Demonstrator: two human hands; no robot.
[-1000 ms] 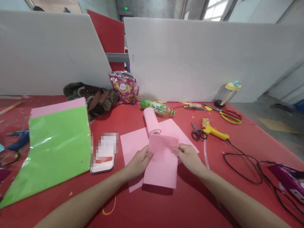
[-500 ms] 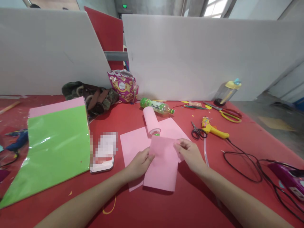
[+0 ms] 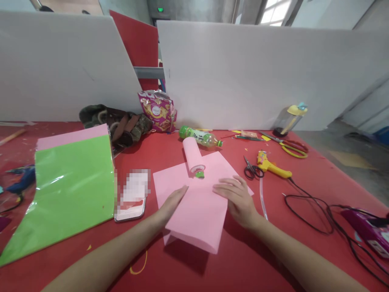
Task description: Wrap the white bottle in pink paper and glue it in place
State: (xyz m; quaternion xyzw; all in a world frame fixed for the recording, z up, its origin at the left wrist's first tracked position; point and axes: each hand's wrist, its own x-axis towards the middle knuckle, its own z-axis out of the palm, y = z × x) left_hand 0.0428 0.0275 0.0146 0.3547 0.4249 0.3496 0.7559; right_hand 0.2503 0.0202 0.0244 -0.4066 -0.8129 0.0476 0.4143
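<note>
two hands, both at one bent pink sheet (image 3: 197, 217), mid-counter, near the person. left hand (image 3: 172, 205) along its left edge, fingers straight, thumb up by the edge; pinching or just steadying, can't tell. right hand (image 3: 238, 198) with fingers stretched out over the right side, thumb hidden, so can't tell if it grips. sheet slopes, near edge raised off the red counter (image 3: 243, 269), shadow below.

under it, one flat pink sheet (image 3: 169, 180), seemingly a single one, middle covered. one pink roll (image 3: 192, 153) lies on its far part, one green cap (image 3: 199, 174) at the near end.

right of the hands: two scissors, small black pair (image 3: 253, 171) and larger red-and-yellow pair (image 3: 296, 150), plus one yellow glue gun (image 3: 273, 167), cord attached. left: one phone (image 3: 130, 213), one green sheet pack (image 3: 75, 178) with a pink strip showing on top, one blue tool (image 3: 26, 179), partly covered. far side: one snack bag (image 3: 158, 111), one plastic bottle (image 3: 200, 137) on its side, one yellow-lidded tumbler (image 3: 290, 120).
</note>
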